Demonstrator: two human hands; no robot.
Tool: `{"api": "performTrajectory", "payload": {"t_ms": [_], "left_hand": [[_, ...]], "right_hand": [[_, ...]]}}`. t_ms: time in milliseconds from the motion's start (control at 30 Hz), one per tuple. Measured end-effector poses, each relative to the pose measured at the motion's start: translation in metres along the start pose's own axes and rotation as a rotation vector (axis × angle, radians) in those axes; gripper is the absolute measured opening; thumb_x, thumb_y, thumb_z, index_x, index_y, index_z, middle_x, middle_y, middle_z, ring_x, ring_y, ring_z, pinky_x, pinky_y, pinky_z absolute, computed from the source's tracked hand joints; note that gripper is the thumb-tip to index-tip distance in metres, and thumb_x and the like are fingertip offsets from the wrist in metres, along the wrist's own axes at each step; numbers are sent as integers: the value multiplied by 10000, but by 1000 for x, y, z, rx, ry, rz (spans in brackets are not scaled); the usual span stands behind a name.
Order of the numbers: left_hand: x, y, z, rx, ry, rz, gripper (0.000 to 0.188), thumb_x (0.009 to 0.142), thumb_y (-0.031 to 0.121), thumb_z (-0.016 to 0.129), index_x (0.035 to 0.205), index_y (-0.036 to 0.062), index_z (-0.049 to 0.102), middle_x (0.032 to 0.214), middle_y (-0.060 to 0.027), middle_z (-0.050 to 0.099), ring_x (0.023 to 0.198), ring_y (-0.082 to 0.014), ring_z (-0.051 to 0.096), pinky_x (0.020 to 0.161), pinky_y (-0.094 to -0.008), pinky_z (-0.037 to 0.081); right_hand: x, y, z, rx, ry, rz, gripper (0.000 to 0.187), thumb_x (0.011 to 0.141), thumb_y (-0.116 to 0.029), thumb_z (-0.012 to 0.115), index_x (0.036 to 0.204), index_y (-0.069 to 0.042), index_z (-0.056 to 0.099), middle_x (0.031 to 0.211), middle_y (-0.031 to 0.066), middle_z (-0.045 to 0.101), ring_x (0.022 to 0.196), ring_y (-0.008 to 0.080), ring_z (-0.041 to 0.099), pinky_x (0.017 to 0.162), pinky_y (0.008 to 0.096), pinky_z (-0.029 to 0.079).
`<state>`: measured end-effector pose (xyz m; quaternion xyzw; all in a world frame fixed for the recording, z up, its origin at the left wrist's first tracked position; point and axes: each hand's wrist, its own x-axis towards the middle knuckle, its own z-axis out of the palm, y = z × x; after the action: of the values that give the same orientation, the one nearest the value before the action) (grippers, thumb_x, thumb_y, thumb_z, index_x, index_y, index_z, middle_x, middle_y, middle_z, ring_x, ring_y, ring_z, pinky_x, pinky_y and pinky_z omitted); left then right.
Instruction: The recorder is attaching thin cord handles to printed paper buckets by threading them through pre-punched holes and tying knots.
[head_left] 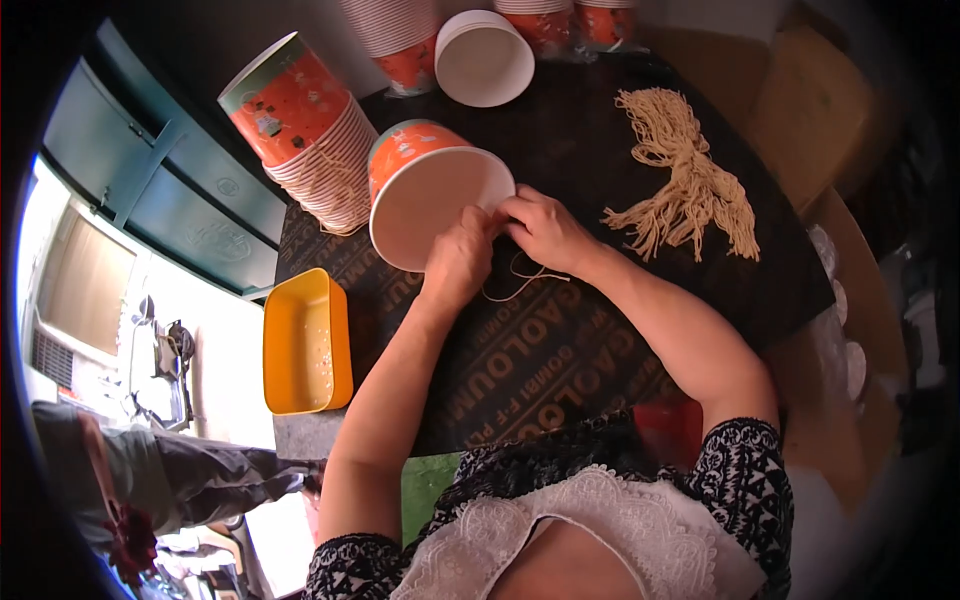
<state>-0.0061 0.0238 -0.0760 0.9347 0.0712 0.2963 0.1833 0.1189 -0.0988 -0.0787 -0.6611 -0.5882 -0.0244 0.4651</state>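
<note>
Plainly, an orange paper tub [430, 205] lies tilted on the table [520, 390], its white mouth toward the person. The left hand [460, 255] and right hand [545, 230] meet at the right of its rim; their fingers curl in close, but the tips are partly hidden, so I cannot tell what they clamp. A thin cord [525, 285] loops just below.

Leftward, room is tight: a leaning stack of tubs [310, 150] stands just beside. Rightward, bare table reaches to a bundle of beige cords [690, 185], short of the curving right edge. A yellow bin [308, 345] sits at the left edge; another tub [485, 65] lies at the back.

The tabletop is dark with printed lettering. Beyond it are blue-green cabinet doors [180, 160] and, lower left, another person in grey trousers [225, 475]
</note>
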Motion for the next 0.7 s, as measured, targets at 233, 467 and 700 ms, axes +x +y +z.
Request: {"api": "performTrajectory", "payload": {"t_ms": [233, 467, 700], "left_hand": [[0, -5, -3, -231, 51, -43, 80, 842, 47, 626, 879, 21, 560, 810, -211, 635, 782, -401, 639, 651, -450, 499], [0, -8, -6, -289, 66, -92, 75, 801, -8, 615, 859, 2, 568, 779, -193, 627, 745, -355, 638, 657, -404, 498], [-3, -24, 1, -215, 180, -58, 45, 840, 27, 587, 858, -13, 580, 680, -114, 585, 616, -207, 586, 581, -324, 480]], "right_hand": [[-1, 4, 1, 18, 25, -7, 84, 798, -19, 624, 860, -4, 570, 913, 159, 586, 803, 364, 605, 684, 407, 493], [-5, 4, 1, -58, -14, -118, 92, 792, 5, 615, 825, 14, 530, 864, 160, 559, 819, 367, 586, 686, 424, 482], [-2, -4, -1, -150, -124, -132, 153, 729, 86, 514, 864, 16, 530, 957, 196, 524, 922, 402, 569, 774, 464, 498]]}}
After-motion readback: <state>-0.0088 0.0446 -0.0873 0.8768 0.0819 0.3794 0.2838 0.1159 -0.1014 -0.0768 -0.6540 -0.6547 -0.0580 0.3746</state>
